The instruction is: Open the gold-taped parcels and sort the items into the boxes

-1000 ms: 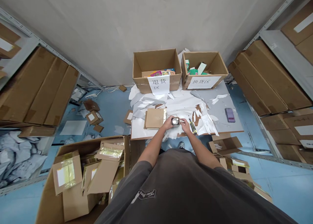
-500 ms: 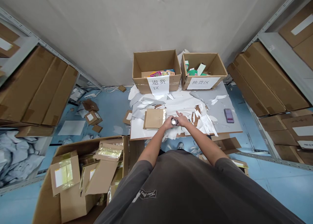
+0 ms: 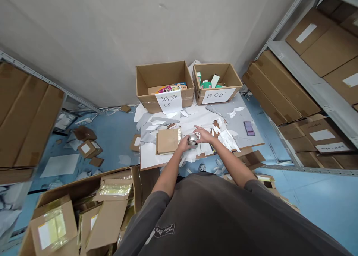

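Observation:
A shiny silver container [image 3: 192, 139] with a rounded top is between my hands, just above the table's front part; its exact kind is not clear. My left hand [image 3: 184, 144] is closed around its left side. From the right, my right hand [image 3: 205, 135] holds it at the upper edge, thumb near the rim and a finger stretched out behind. Just left of my left hand lies a flat brown cardboard package [image 3: 167, 141]. Torn white paper [image 3: 190, 120] covers the table around them. Beside my right forearm, a thin dark tool with yellow on it [image 3: 213, 148] is partly visible.
Two labelled cartons stand at the table's back: the left carton [image 3: 148, 103] holds colourful packs, the right carton [image 3: 199, 97] green-white boxes. A blurred purple item [image 3: 248, 128] lies at right. A big carton [image 3: 137, 185] of opened boxes stands front left. Shelves [image 3: 304, 66] flank the table.
The view has turned right, shifting the scene left. More of the silver container shows now, tilted upright between my hands. The thin tool has come into sight by my right forearm.

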`<state>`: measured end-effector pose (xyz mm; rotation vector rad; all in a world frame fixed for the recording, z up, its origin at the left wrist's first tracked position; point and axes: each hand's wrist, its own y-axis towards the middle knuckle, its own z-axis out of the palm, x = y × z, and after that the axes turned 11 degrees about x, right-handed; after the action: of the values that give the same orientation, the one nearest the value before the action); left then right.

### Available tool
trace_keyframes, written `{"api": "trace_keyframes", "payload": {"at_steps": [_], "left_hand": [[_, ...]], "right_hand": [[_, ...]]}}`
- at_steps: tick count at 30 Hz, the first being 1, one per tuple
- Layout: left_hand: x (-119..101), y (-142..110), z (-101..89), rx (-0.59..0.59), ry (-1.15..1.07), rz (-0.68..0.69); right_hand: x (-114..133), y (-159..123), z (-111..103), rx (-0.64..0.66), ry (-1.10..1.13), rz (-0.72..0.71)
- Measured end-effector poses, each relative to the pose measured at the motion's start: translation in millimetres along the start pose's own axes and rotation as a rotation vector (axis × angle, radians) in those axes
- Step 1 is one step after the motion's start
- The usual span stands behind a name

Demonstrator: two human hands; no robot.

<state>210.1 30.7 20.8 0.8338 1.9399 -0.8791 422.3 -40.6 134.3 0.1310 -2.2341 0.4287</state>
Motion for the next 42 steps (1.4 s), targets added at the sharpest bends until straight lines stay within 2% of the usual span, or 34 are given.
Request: {"api": "trace_keyframes", "payload": {"at_steps": [4,7,12,15,18,23,27,32,34,37,39,42], "left_hand": [[-14.7,-4.9,-4.5,0.018,0.057,-0.023],[-34.9,-17.0,-18.3,0.002,0.078,0.033],[-93.5,-45.0,-46.3,-0.233,-0.049,0.225],[-127.7,-53.6,-54.9,-0.229,-0.134,0.281],[-147.3,-56.1,-57.8,-0.236,-0.193,0.281],[-158.3,-62.3,-63.2,-0.279,-0.195,0.277],[-168.8,-70.8,-69.8,-0.299,-0.175,0.281],[-180.6,-72.6,-74.9,-0.173,-0.304,0.277],[-180.4,-70.9,-77.5,-0.089,-0.413,0.296],[-177.8,-70.0,-81.8,0.002,-0.508,0.315],[-178.2,-70.8,-82.9,-0.016,-0.485,0.303],[-183.9,-72.7,-78.9,-0.143,-0.377,0.271]], "right_hand": [[24.0,-9.0,-32.2,-0.016,0.209,-0.096],[42.5,-11.8,-53.9,-0.072,0.397,-0.164],[72.0,-11.8,-82.6,-0.162,0.577,-0.211],[85.6,-9.3,-89.8,-0.206,0.651,-0.238],[92.5,-8.6,-87.2,-0.192,0.734,-0.283],[94.1,-13.8,-71.8,-0.084,0.781,-0.282],[99.0,-15.0,-64.5,-0.221,0.809,-0.228],[111.7,-15.2,-59.4,-0.395,0.774,-0.085],[116.4,-17.7,-58.4,-0.375,0.789,-0.09],[121.0,-22.4,-57.2,-0.274,0.871,-0.127],[122.1,-23.9,-54.2,-0.308,0.863,-0.12],[121.8,-22.9,-44.7,-0.502,0.714,-0.066]]}}
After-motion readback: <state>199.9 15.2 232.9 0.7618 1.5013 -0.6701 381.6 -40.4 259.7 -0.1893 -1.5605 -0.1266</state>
